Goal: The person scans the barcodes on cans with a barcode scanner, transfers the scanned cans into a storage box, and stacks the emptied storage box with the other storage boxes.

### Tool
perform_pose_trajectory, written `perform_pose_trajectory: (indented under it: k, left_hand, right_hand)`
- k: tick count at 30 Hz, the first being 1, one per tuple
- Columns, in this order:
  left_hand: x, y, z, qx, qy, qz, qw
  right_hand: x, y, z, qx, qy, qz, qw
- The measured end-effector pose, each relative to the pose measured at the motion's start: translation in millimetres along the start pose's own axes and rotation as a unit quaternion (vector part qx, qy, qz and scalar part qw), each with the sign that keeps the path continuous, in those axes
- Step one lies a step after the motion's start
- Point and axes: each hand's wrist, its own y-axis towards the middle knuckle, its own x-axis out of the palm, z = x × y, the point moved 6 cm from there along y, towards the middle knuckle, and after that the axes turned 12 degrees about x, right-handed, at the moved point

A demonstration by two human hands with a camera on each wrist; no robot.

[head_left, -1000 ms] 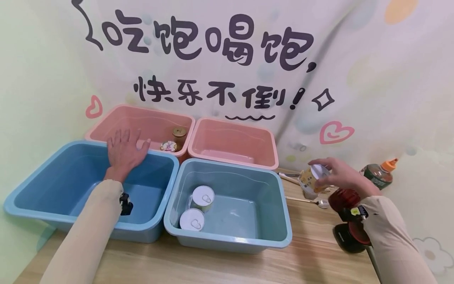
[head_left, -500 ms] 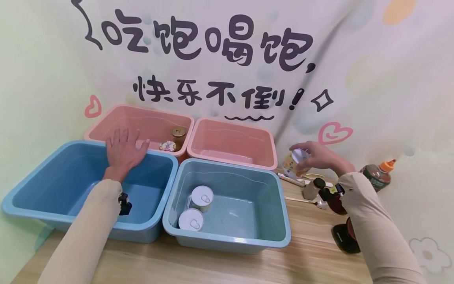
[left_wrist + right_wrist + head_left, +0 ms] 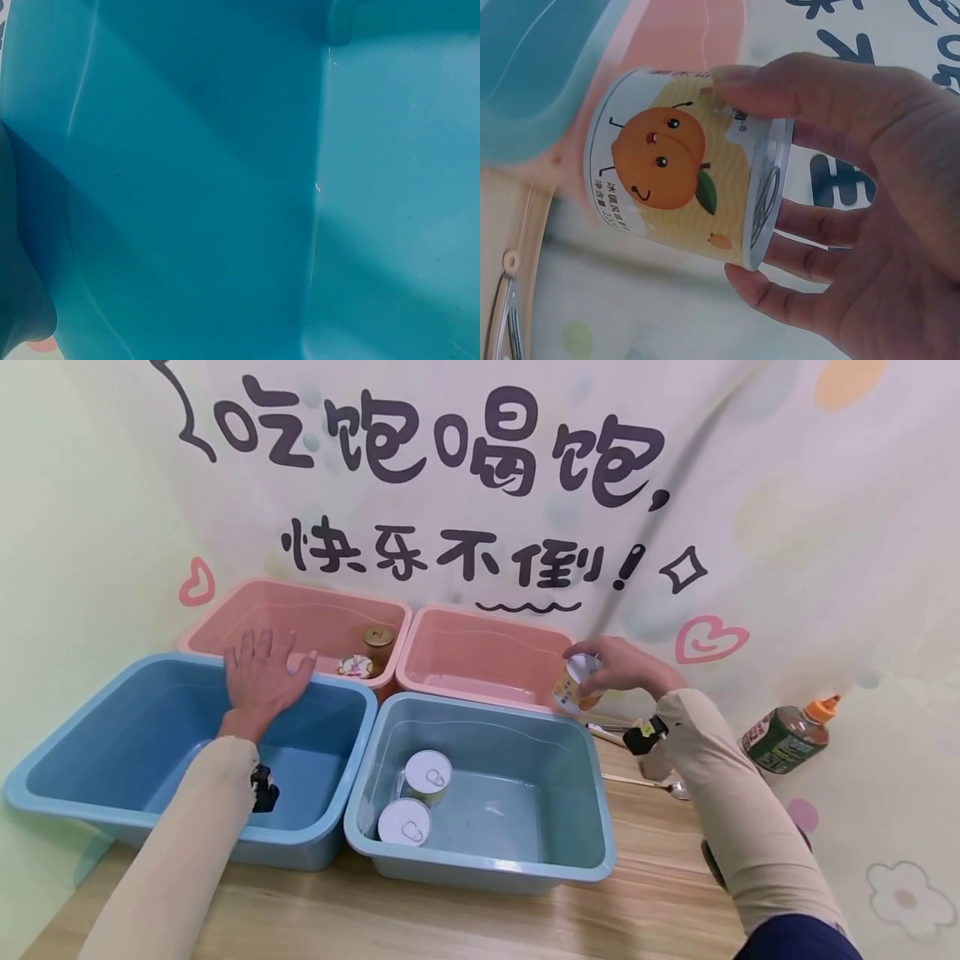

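My right hand [image 3: 626,667] grips a can [image 3: 572,687] near the right end of the right pink bin [image 3: 480,647]. In the right wrist view the can [image 3: 667,165] has a yellow and white label with a cartoon peach and a pull-tab lid. Thumb and fingers hold it around the lid end. My left hand [image 3: 262,681] lies with spread fingers over the far rim of the dark blue bin [image 3: 300,837], beside the left pink bin [image 3: 322,589]. It holds nothing. The left wrist view shows mostly blue bin wall [image 3: 210,187].
Two white-lidded cans, one [image 3: 428,772] behind the other [image 3: 405,822], stand in the lighter blue bin [image 3: 487,865]. A gold-lidded container [image 3: 378,639] and a patterned lid [image 3: 355,667] are in the left pink bin. Right lie a spoon [image 3: 677,790] and an orange-capped sauce bottle [image 3: 787,739].
My right hand has carried the can leftward from above the utensils and bottles to the right pink bin's edge. My left hand stays in place.
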Motion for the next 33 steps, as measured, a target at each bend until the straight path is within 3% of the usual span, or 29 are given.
perform_pose_trajectory:
  k: [11, 21, 27, 33]
  left_hand:
    - [-0.4, 2.6, -0.6, 0.0, -0.001, 0.0, 1.0]
    - [0.8, 0.8, -2.5, -0.002, 0.0, 0.001, 1.0]
    - [-1.7, -0.4, -1.2, 0.0, 0.0, 0.005, 1.0]
    - [0.5, 0.8, -1.1, 0.0, 0.002, 0.007, 1.0]
  right_hand:
    - [11.3, 33.2, -32.9, 0.015, 0.012, -0.023, 0.9996]
    - [29.3, 58.8, -57.2, 0.015, 0.055, -0.048, 0.9972]
    - [40.5, 72.6, -63.3, 0.035, 0.063, -0.048, 0.9963]
    - [54.4, 83.0, -68.2, 0.028, 0.102, -0.066, 0.9922]
